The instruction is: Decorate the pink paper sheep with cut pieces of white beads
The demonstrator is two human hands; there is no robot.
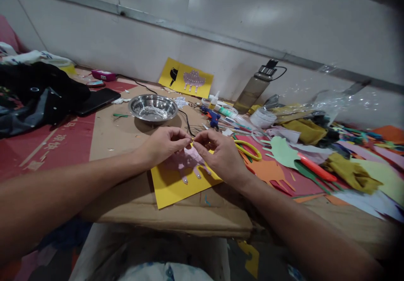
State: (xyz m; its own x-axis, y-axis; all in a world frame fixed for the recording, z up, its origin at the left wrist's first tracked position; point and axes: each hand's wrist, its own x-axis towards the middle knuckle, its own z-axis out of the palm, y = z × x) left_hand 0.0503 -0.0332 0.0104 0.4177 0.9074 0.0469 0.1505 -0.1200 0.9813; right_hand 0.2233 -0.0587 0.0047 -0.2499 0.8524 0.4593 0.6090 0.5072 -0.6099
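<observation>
My left hand [164,146] and my right hand [221,154] meet fingertip to fingertip over a yellow card [170,190] near the table's front edge. Each has thumb and forefinger pinched together; whatever lies between them is too small to make out. Beneath the hands, a pale pink cut-out [186,163] with drip-like legs and small shiny dots lies on the card, its upper part partly hidden by my fingers. Just beyond my left hand stands a shiny metal bowl [153,108]. The yellow handle of a pair of scissors [249,149] lies beside my right hand.
A finished-looking yellow card [186,78] leans on the wall by a water bottle [255,85]. A blue glue gun [212,116] lies behind my hands. Coloured cut-outs [280,150] and a red-handled tool [315,167] crowd the right; a black phone [98,101] and dark cloth sit left.
</observation>
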